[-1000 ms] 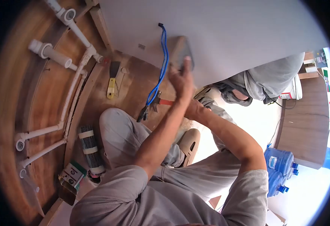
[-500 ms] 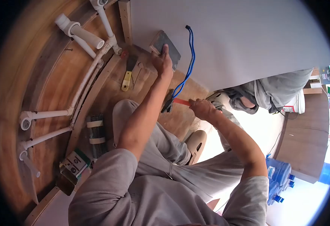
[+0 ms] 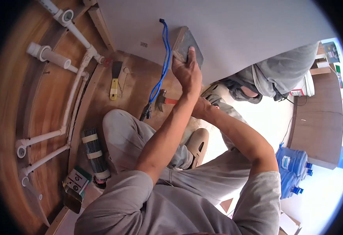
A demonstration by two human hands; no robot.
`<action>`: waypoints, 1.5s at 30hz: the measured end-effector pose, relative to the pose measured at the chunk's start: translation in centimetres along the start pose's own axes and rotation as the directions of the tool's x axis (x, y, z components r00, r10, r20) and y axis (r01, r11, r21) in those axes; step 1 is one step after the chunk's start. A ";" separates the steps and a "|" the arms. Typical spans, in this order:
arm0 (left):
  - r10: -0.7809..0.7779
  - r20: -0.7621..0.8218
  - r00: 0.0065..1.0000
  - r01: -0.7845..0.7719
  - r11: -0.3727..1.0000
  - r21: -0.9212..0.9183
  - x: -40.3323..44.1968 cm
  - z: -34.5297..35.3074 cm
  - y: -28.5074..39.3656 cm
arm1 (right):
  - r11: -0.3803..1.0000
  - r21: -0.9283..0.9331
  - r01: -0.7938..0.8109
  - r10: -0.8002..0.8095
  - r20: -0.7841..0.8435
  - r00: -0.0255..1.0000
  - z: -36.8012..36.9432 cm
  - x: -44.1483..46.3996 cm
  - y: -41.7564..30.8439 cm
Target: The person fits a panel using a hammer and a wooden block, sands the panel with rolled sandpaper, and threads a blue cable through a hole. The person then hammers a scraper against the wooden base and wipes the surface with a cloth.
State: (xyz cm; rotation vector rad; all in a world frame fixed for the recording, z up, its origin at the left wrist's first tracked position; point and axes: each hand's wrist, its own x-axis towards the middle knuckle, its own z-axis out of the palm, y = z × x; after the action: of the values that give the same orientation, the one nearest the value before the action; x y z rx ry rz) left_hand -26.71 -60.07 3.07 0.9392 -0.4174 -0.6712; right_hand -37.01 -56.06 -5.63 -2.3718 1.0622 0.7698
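Note:
My left hand grips a thick block with a dark grey face and a paler, rough edge, its thumb lying on the grey face. The block is held up at the white wall panel, just right of a looped blue cable that comes out of the panel. Lower down, my right hand is closed around the red handle of a claw hammer. Part of that hand and handle is hidden behind my left forearm. The cable's dark end hangs left of the hammer head.
A yellow-handled scraper lies on the wooden floor. White pipes run along the left side. A banded dark bundle and an open box are near my left knee. Another person's clothed legs and blue water jugs are at right.
My left hand has carried the block from the left of the blue cable to its right. The hammer now sits closer under my left forearm. The camera view has shifted.

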 end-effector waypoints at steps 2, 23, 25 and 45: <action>-0.047 0.059 0.997 0.044 0.997 0.058 -1.2 0.9 0.7 | 0.993 0.067 0.101 -0.091 -0.130 0.987 1.1 -0.2 0.9; -0.266 0.435 0.860 0.353 0.926 -0.133 -3.3 -20.7 23.3 | 0.994 -0.069 -0.085 0.080 -0.064 0.995 -1.8 -1.2 -2.5; -0.042 0.032 0.999 0.038 0.993 0.116 1.8 -17.4 23.7 | 0.995 -0.054 -0.083 0.078 -0.082 0.994 -1.6 -1.0 -2.3; 0.021 -0.044 0.999 -0.025 0.995 -0.094 19.8 -4.0 8.9 | 0.998 -0.061 0.009 -0.016 -0.105 0.994 -1.5 -0.7 -1.0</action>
State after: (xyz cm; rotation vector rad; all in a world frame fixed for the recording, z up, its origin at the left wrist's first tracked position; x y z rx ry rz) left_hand -6.93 -67.60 9.33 0.8568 -0.3549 -0.6436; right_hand -36.14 -55.93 -3.90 -2.4923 1.0793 0.6875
